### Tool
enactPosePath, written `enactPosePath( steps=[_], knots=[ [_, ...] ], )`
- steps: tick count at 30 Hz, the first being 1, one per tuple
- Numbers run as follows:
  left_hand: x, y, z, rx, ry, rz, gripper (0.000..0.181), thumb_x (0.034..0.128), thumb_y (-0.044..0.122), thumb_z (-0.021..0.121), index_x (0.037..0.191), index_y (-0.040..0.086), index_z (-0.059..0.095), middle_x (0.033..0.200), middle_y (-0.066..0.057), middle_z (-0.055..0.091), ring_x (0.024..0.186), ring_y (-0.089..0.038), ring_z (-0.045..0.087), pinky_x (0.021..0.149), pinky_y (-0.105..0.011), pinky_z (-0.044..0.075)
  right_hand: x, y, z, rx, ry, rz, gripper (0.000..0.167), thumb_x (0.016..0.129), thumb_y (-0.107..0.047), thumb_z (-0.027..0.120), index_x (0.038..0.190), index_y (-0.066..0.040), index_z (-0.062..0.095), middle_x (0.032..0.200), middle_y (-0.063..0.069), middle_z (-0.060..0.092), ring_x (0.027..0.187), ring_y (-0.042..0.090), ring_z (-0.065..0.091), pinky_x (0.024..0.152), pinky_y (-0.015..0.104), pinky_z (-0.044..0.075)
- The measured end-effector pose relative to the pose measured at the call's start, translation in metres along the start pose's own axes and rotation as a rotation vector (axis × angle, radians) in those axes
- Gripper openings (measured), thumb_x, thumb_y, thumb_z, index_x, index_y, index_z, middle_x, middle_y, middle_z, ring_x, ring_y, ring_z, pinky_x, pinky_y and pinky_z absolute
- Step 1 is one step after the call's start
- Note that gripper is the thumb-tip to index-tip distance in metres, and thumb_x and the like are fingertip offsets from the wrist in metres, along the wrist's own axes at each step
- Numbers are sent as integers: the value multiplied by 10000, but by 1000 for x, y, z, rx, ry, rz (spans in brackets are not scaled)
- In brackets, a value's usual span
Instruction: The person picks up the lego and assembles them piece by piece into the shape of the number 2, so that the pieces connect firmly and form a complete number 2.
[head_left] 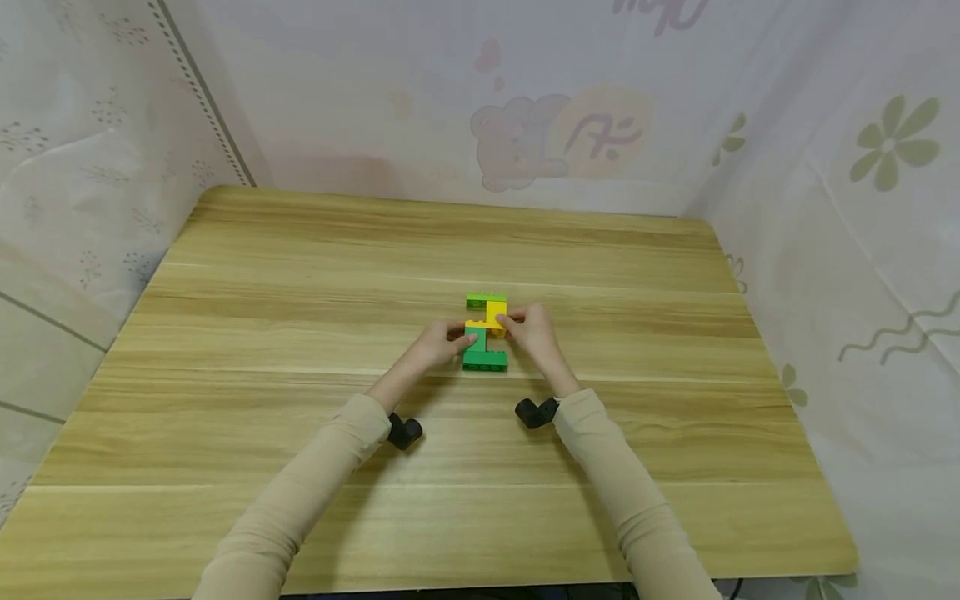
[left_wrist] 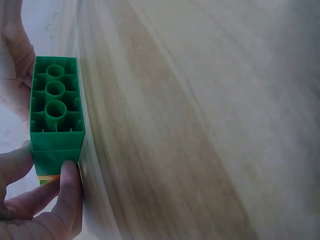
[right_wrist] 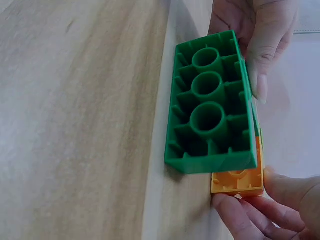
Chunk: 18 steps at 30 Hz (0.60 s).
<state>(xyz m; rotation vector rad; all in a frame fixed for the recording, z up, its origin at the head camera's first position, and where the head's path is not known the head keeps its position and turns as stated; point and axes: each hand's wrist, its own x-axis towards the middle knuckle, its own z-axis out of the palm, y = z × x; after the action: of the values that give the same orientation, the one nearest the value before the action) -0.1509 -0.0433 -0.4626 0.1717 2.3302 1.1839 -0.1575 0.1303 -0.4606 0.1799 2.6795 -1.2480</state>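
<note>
A chain of joined toy building bricks lies between both hands in the head view. It runs from a long dark green brick [head_left: 484,361] nearest me, through a smaller green brick [head_left: 476,340] and an orange one [right_wrist: 237,181], to a yellow brick [head_left: 496,312] and a light green brick [head_left: 486,301] at the far end. My left hand [head_left: 441,342] pinches the smaller green brick from the left. From the right, my right hand [head_left: 534,330] pinches the yellow and orange part. Both wrist views show the dark green brick's hollow underside facing the cameras.
Beneath the hands is a wood-grain table [head_left: 300,275], its far edge meeting a patterned wall covering [head_left: 337,100]. Black devices stick out from the left cuff [head_left: 406,432] and the right cuff [head_left: 536,412].
</note>
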Motion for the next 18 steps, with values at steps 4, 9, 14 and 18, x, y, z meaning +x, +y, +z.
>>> enactPosePath(
  steps=[4, 9, 14, 18],
  knots=[
    [1, -2, 1, -9, -4, -11, 483, 947, 295, 489, 1336, 14, 434, 1295, -171, 510, 1182, -295, 481, 999, -404, 412, 0, 3, 1, 20, 11, -7, 270, 875, -228, 616, 934, 19, 707, 789, 167, 697, 672, 204, 632, 626, 238, 493],
    [1, -2, -2, -30, -4, -20, 489, 944, 307, 492, 1333, 17, 433, 1279, -169, 515, 1165, -292, 485, 986, -400, 422, 2, 4, 1, 47, 21, -32, 263, 871, -212, 621, 934, 29, 704, 793, 180, 694, 673, 223, 650, 611, 244, 518],
    [1, -3, -3, -52, -12, -27, 492, 941, 313, 498, 1320, 7, 437, 1260, -165, 523, 1142, -285, 490, 972, -386, 428, 2, 5, 1, 92, 20, -51, 251, 868, -181, 621, 937, 49, 696, 823, 202, 690, 685, 247, 662, 614, 253, 545],
    [1, -4, 0, -77, -19, -30, 500, 937, 313, 505, 1320, 0, 430, 1259, -164, 521, 1132, -279, 490, 971, -375, 429, 1, 8, 2, 121, 11, -36, 258, 867, -174, 621, 959, 58, 684, 856, 212, 685, 710, 263, 669, 636, 266, 557]
  ],
)
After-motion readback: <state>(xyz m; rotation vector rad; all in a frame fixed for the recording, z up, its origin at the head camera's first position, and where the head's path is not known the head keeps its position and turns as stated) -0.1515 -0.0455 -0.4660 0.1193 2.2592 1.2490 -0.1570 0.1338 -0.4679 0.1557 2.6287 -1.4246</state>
